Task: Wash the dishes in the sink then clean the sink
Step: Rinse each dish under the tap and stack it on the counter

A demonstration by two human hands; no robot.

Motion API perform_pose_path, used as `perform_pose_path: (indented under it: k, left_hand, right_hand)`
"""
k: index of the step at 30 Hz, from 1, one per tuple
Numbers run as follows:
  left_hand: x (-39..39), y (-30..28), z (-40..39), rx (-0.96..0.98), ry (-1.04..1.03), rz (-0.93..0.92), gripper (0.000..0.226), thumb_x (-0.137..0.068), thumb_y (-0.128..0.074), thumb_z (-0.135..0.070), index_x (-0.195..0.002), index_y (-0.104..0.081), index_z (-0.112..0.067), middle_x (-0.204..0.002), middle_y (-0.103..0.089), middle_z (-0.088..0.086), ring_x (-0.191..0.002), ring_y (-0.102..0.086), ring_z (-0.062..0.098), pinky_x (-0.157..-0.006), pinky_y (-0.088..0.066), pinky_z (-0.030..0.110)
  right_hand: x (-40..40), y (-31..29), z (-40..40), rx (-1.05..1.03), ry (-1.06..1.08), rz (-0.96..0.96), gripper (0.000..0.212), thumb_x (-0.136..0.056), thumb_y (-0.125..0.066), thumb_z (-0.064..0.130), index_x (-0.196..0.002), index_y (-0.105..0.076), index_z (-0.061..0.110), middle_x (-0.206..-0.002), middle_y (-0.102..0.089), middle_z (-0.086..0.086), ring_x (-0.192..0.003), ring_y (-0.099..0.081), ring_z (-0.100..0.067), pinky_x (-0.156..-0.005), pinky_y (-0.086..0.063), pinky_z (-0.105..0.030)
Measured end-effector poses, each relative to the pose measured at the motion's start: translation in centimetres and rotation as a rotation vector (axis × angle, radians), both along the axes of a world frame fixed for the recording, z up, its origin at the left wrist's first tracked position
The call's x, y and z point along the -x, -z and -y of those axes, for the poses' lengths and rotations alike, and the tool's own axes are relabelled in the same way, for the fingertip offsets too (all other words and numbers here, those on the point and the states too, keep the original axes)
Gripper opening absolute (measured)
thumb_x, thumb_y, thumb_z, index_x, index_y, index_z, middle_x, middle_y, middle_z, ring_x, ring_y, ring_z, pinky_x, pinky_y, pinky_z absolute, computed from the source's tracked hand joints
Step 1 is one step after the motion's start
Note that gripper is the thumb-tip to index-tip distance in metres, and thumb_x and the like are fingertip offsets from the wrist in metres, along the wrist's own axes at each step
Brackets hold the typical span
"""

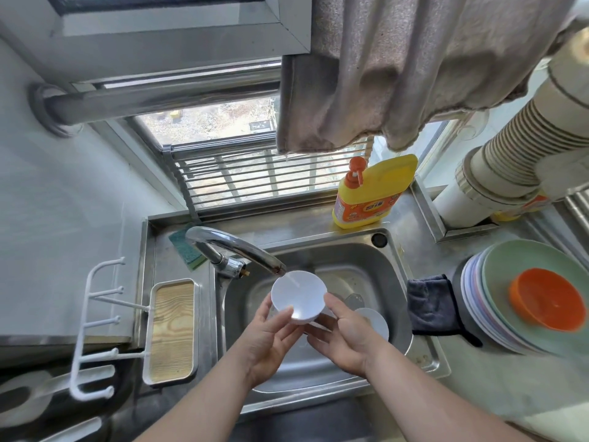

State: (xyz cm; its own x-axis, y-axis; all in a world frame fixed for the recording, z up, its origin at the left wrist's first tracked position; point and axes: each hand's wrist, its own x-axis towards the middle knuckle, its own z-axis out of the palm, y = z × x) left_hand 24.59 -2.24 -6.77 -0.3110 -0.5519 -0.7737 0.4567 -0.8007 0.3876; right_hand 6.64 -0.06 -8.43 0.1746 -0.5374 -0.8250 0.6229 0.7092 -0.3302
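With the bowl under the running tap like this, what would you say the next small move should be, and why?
Probably turn the white bowl in both hands so the stream from the tap sweeps its whole inside. The left hand and right hand hold it by the rim and base, and the water strikes only one spot. Another white dish waits in the sink.

Daylight enters through a metal-framed window (207,122) fitted with horizontal bars, above a stainless-steel worktop (510,384). A grey-brown cloth (398,74) hangs across the upper panes; pale tiled wall (63,202) carries a white plastic hook rack (95,330). A ribbed beige duct pipe (526,138) descends at right.
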Motion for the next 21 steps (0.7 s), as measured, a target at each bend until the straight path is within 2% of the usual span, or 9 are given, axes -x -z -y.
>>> perform_pose_path:
  k: [3, 6, 9, 11, 13, 17, 19, 21]
  left_hand:
    - [0.3, 0.6, -0.9, 0.014, 0.035, 0.015, 0.076, -0.083, -0.073, 0.014, -0.146, -0.054, -0.024, -0.129, -0.072, 0.019, -0.125, -0.066, 0.039, -0.112, -0.05, 0.046]
    - [0.2, 0.4, -1.2, 0.023, 0.126, 0.092, 0.074, -0.083, -0.075, 0.014, -0.144, -0.056, -0.024, -0.119, -0.077, 0.011, -0.126, -0.065, 0.036, -0.11, -0.05, 0.042]
    - [-0.4, -0.3, -0.2, -0.053, 0.094, 0.111, 0.062, -0.085, -0.082, -0.013, -0.141, -0.059, -0.016, -0.121, -0.075, 0.015, -0.111, -0.071, 0.031, -0.097, -0.056, 0.039]
    - [-0.7, -0.6, 0.4, -0.11, 0.054, 0.127, 0.053, -0.09, -0.077, -0.031, -0.136, -0.061, -0.009, -0.121, -0.075, 0.019, -0.107, -0.073, 0.031, -0.091, -0.058, 0.039]
    - [-0.8, -0.6, 0.6, -0.119, 0.056, 0.131, 0.048, -0.095, -0.074, -0.035, -0.134, -0.061, -0.01, -0.119, -0.075, 0.022, -0.109, -0.074, 0.033, -0.092, -0.058, 0.04]
    - [-0.3, -0.3, 0.4, -0.047, 0.035, 0.102, 0.045, -0.097, -0.068, -0.017, -0.141, -0.059, -0.022, -0.125, -0.072, 0.025, -0.119, -0.07, 0.038, -0.101, -0.059, 0.044]
    - [0.1, 0.0, 0.1, -0.027, -0.001, 0.08, 0.052, -0.095, -0.062, -0.003, -0.143, -0.057, -0.021, -0.127, -0.071, 0.026, -0.119, -0.07, 0.039, -0.1, -0.059, 0.043]
    - [0.3, 0.4, -0.3, -0.046, -0.048, 0.041, 0.059, -0.092, -0.058, 0.008, -0.144, -0.052, -0.022, -0.127, -0.07, 0.028, -0.118, -0.07, 0.041, -0.098, -0.059, 0.045]
  right_hand:
    - [-0.5, 0.3, -0.6, 0.024, 0.032, -0.04, 0.026, -0.104, -0.06, 0.031, -0.129, -0.068, 0.03, -0.116, -0.075, -0.012, -0.103, -0.069, -0.031, -0.087, -0.052, -0.04]
    - [-0.5, 0.5, -0.6, 0.02, 0.058, -0.054, 0.027, -0.103, -0.062, 0.028, -0.13, -0.068, 0.029, -0.114, -0.073, -0.014, -0.098, -0.066, -0.03, -0.083, -0.053, -0.04]
    - [-0.3, 0.1, -0.2, 0.012, 0.066, -0.026, 0.024, -0.104, -0.06, 0.025, -0.124, -0.071, 0.023, -0.109, -0.071, -0.016, -0.096, -0.063, -0.029, -0.082, -0.054, -0.038]
    - [0.0, -0.2, 0.1, -0.004, 0.07, -0.024, 0.023, -0.104, -0.058, 0.027, -0.121, -0.071, 0.019, -0.108, -0.072, -0.016, -0.095, -0.065, -0.029, -0.081, -0.056, -0.039]
    - [-0.1, -0.5, 0.1, -0.037, 0.079, -0.018, 0.028, -0.103, -0.06, 0.034, -0.122, -0.071, 0.016, -0.107, -0.071, -0.016, -0.095, -0.064, -0.029, -0.083, -0.056, -0.041]
    - [-0.7, 0.1, -0.5, -0.095, 0.152, 0.058, 0.05, -0.098, -0.064, 0.048, -0.124, -0.069, 0.005, -0.106, -0.067, -0.017, -0.094, -0.06, -0.029, -0.092, -0.052, -0.04]
    - [-1.0, 0.5, -0.8, -0.104, 0.168, 0.077, 0.051, -0.098, -0.065, 0.046, -0.127, -0.068, 0.005, -0.112, -0.068, -0.017, -0.101, -0.061, -0.03, -0.097, -0.052, -0.041]
    - [-1.3, 0.6, -0.6, -0.103, 0.168, 0.039, 0.044, -0.101, -0.062, 0.041, -0.128, -0.067, 0.007, -0.114, -0.069, -0.017, -0.101, -0.065, -0.03, -0.094, -0.055, -0.041]
